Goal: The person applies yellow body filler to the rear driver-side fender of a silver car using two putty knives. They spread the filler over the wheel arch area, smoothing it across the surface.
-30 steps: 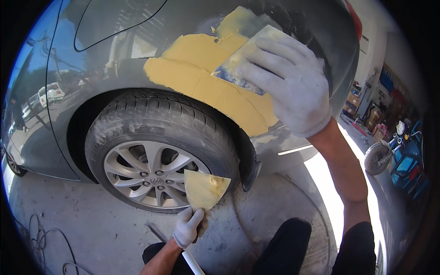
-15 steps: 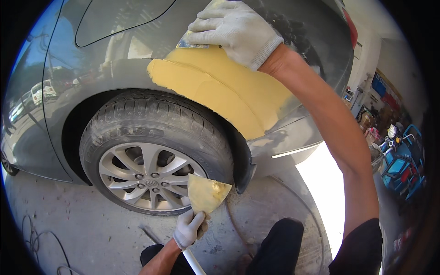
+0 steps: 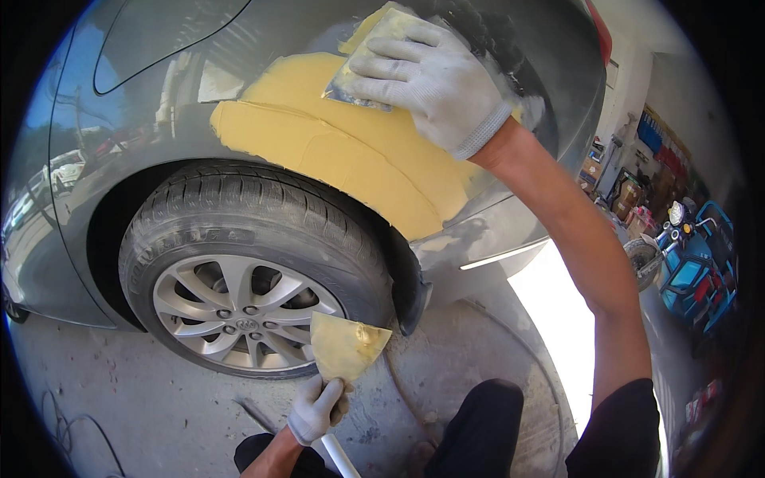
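My gloved right hand (image 3: 434,88) presses a flat, filler-smeared spreader (image 3: 351,86) against the dark grey car's rear quarter panel (image 3: 143,111), on the upper part of a broad patch of smooth yellow filler (image 3: 335,159). The patch runs along the top of the wheel arch, above the tyre (image 3: 255,207). Low in the view, my gloved left hand (image 3: 315,410) grips a fan-shaped putty knife (image 3: 343,342) by its hidden handle, its blade coated pale yellow with a lump near the corner, in front of the alloy wheel (image 3: 207,303).
My knees (image 3: 478,430) are below, over a concrete floor (image 3: 159,398). Cables (image 3: 103,438) lie at the lower left, a hose (image 3: 538,366) at the lower right. At the right are a blue scooter-like vehicle (image 3: 693,271), boxes (image 3: 625,199) and a wall rack (image 3: 665,139). A white pipe (image 3: 339,454) is beside my left hand.
My right hand with the spreader moves from the right of the patch up and left to its top, then slightly back right and down. My left hand stays low with the knife.
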The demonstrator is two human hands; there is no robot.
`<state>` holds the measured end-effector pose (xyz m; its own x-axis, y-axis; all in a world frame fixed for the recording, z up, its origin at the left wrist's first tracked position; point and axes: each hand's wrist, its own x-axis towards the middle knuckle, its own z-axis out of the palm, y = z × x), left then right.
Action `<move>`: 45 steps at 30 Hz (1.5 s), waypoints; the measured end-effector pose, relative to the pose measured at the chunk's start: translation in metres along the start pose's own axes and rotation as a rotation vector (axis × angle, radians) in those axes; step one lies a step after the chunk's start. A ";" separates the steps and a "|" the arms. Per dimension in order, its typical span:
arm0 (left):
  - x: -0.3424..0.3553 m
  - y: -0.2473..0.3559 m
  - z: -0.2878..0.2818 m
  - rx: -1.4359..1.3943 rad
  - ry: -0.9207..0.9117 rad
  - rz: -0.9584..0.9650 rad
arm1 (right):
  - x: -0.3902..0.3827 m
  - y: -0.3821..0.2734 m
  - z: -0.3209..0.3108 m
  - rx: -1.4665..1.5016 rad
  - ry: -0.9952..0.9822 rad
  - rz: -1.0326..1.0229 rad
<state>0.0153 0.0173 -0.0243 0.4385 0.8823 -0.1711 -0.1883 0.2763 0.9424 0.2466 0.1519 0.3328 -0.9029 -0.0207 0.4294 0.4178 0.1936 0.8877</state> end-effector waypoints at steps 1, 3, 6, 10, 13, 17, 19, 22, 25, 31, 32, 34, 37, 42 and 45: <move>0.000 -0.001 -0.001 -0.006 0.001 0.000 | -0.005 -0.002 0.001 0.018 0.008 0.013; 0.000 -0.003 -0.002 -0.014 0.005 -0.005 | -0.014 -0.006 0.002 0.043 0.011 0.035; 0.003 -0.005 -0.003 -0.010 0.012 -0.021 | -0.033 -0.007 0.005 0.067 0.012 0.062; 0.004 -0.004 0.001 0.044 0.040 -0.042 | -0.065 -0.007 0.008 0.111 0.021 0.096; 0.003 -0.004 0.003 0.067 0.069 -0.054 | -0.084 -0.010 0.004 0.116 -0.018 0.115; 0.004 -0.005 0.005 0.042 0.063 -0.044 | -0.110 -0.017 -0.003 0.093 -0.080 0.138; 0.005 -0.005 0.006 0.059 0.054 -0.034 | -0.123 -0.023 -0.005 0.101 -0.097 0.173; 0.004 -0.005 0.007 0.082 0.046 -0.020 | -0.144 -0.032 -0.008 0.100 -0.116 0.198; 0.004 -0.003 0.010 0.089 0.053 -0.029 | -0.163 -0.041 -0.012 0.109 -0.142 0.216; 0.002 0.000 0.012 0.117 0.046 -0.043 | -0.199 -0.064 -0.013 0.129 -0.160 0.267; 0.002 0.000 0.012 0.116 0.049 -0.049 | -0.204 -0.067 -0.013 0.138 -0.165 0.277; 0.001 0.000 0.013 0.116 0.054 -0.054 | -0.210 -0.072 -0.017 0.149 -0.160 0.290; 0.001 0.000 0.014 0.108 0.053 -0.036 | -0.222 -0.076 -0.023 0.162 -0.181 0.308; 0.002 -0.002 0.013 0.050 0.043 -0.036 | -0.231 -0.081 -0.044 0.166 -0.258 0.351; -0.004 0.001 0.010 0.040 0.065 -0.019 | -0.222 -0.097 -0.057 0.211 -0.253 0.453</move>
<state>0.0226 0.0103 -0.0198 0.3835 0.9003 -0.2059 -0.1451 0.2789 0.9493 0.4118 0.0823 0.1608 -0.6448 0.3416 0.6838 0.7638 0.3208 0.5601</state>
